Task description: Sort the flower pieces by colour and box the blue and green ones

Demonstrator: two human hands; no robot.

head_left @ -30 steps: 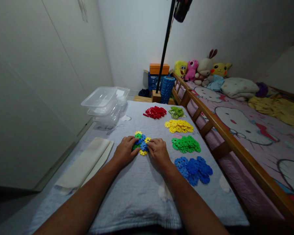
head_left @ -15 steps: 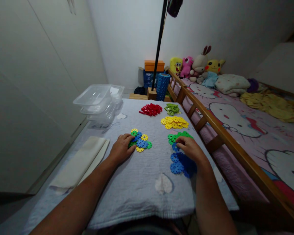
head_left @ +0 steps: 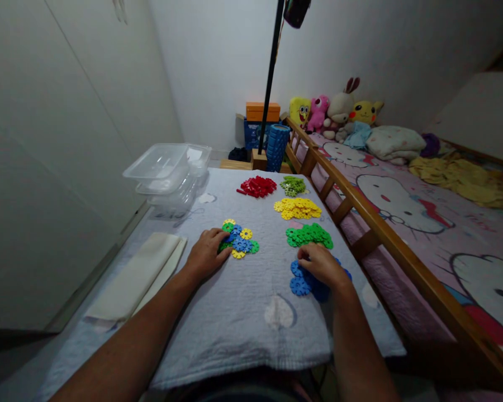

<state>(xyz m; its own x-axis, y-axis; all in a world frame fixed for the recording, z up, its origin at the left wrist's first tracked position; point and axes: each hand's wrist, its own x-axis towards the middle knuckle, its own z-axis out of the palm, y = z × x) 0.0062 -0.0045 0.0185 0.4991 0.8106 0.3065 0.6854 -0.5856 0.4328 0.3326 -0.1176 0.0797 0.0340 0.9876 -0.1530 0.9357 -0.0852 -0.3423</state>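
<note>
A flat assembly of joined yellow, blue and green snowflake discs (head_left: 240, 242) lies on the pale blue cloth (head_left: 238, 312). My left hand (head_left: 205, 254) rests on its left edge, fingers curled against the discs. My right hand (head_left: 322, 266) lies on the pile of blue discs (head_left: 299, 285), fingers bent down into it; what they pinch is hidden. Beyond it lie piles of green discs (head_left: 309, 235), yellow discs (head_left: 297, 208), light green discs (head_left: 293, 185) and red discs (head_left: 257, 186).
Stacked clear plastic containers (head_left: 170, 173) stand at the table's far left, a folded white cloth (head_left: 138, 276) at the near left. A wooden bed rail (head_left: 360, 209) runs along the right. A black pole (head_left: 270, 78) on a wooden base stands behind the table, plush toys (head_left: 335, 109) on the bed.
My right hand left the assembly, went right to the green pile, then drew back onto the blue pile. My left hand stayed on the assembly. The view shifted slightly.
</note>
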